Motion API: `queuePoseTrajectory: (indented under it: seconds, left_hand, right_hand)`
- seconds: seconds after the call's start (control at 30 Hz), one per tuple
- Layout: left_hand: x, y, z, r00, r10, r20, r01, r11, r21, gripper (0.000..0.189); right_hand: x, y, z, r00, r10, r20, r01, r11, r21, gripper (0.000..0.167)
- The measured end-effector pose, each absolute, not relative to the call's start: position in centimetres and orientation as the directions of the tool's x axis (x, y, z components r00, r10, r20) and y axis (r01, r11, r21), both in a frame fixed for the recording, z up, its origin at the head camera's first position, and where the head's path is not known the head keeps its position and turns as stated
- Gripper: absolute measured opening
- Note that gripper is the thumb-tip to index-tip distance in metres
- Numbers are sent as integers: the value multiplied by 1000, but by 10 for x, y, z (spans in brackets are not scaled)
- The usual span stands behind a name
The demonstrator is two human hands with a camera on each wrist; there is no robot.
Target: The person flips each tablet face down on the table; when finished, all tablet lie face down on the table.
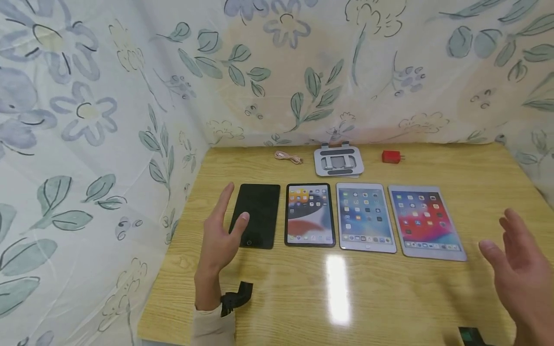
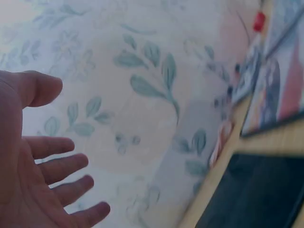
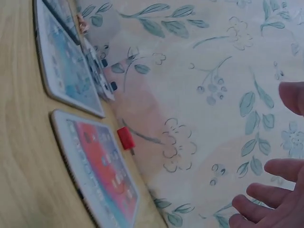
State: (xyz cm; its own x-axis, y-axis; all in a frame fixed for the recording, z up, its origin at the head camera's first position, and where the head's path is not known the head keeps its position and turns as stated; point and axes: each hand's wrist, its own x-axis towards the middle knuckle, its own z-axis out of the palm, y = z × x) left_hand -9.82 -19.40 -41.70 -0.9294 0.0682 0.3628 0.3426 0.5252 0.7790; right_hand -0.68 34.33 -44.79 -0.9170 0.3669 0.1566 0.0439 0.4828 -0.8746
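Note:
Several tablets lie side by side on a wooden table. The leftmost is a tablet with a black, unlit screen (image 1: 258,211). Beside it is a black-framed tablet with a lit screen (image 1: 309,214), then a white-framed tablet with a blue screen (image 1: 366,216) and a white-framed tablet with a red and blue screen (image 1: 426,222). My left hand (image 1: 220,240) is held up over the left edge of the dark tablet, empty, fingers straight and thumb apart. To the right of the rightmost tablet hovers my right hand (image 1: 519,269), also empty, with fingers extended.
Behind the tablets lie a coiled pale cable (image 1: 288,157), a grey folding stand (image 1: 339,160) and a red charger plug (image 1: 391,156). Floral cloth (image 1: 303,72) hangs along the table's back and left side. Light glares off the wooden table (image 1: 294,293) in front.

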Motion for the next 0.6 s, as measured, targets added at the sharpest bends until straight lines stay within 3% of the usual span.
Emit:
queuePoseTrajectory:
  seconds: [0.27,0.6]
  left_hand:
    - [-117,-150,-412,-885,187,427,466,354,811,69]
    - [-138,-96,-403,-855,389,344,408,94,908,60]
  right_hand:
    - [-21,345,-430,-900,266,344,-189,473,-860,78]
    - [-38,358,-412,-909,226,350,-180,545,-819,69]
